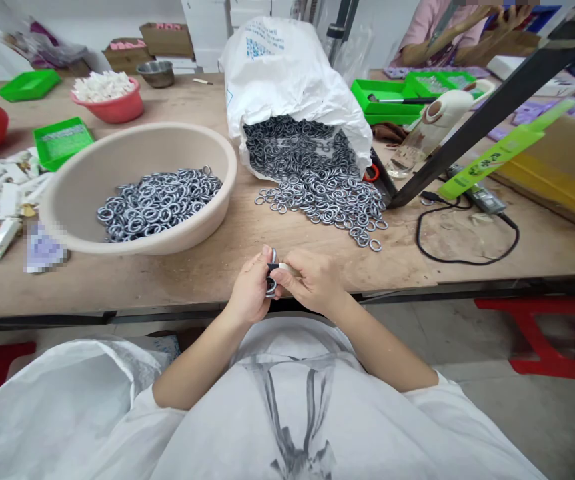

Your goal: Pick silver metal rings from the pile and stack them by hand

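Observation:
At the table's front edge my left hand [251, 292] is closed around a few grey rings [271, 289], which stick out between its fingers. Right beside it, my right hand [316, 279] pinches a small tool [284, 267] with a pale handle and a dark tip. The tip touches or nearly touches the rings; its exact kind is partly hidden by my fingers. Beyond my hands lies a loose pile of grey rings [335, 199], spilling from a white sack [287, 77]. To the left, a beige basin [142, 143] holds many similar rings.
White pieces [10, 190], a green tray [65, 141] and a red bowl [112, 110] stand on the left. A slanted black bar [472, 120], a bottle [430, 130] and a cable [420, 233] are right. A co-worker's arm [447, 37] shows behind. A white bag [57, 407] stands below.

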Demonstrator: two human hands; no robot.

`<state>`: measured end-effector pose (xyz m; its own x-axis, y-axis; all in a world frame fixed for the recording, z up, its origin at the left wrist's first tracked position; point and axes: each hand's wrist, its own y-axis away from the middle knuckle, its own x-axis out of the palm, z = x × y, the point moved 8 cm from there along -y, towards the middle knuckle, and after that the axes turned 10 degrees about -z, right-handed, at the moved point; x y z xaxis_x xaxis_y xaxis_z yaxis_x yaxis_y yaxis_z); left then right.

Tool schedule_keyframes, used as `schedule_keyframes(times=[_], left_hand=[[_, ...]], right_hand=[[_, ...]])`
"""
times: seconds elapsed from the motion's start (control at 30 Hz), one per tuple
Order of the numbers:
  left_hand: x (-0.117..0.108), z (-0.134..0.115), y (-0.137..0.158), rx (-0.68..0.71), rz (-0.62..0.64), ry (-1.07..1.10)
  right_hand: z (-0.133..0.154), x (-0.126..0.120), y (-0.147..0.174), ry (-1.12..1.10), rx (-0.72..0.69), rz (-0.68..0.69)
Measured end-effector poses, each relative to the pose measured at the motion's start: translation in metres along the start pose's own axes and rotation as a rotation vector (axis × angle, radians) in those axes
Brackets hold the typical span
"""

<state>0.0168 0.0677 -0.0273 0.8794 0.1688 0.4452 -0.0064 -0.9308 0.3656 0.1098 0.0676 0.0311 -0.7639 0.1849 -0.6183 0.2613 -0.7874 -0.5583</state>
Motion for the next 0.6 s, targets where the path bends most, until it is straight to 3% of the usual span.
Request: schedule_keyframes(times=[0.33, 0.53, 0.6], left_hand=[[-0.001, 0.002, -0.002, -0.001, 0.023, -0.005], [0.002, 0.005, 0.006, -0.024, 0.147, -0.021], [-0.003, 0.003, 0.004, -0.018, 0.113, 0.006]], right_hand=[[-0.003, 0.006, 0.001, 0.000, 0.044, 0.057], [-0.068, -0.007, -0.022, 0.251, 0.381, -0.050], [-0.085, -0.001, -0.040, 0.357, 0.394, 0.027]])
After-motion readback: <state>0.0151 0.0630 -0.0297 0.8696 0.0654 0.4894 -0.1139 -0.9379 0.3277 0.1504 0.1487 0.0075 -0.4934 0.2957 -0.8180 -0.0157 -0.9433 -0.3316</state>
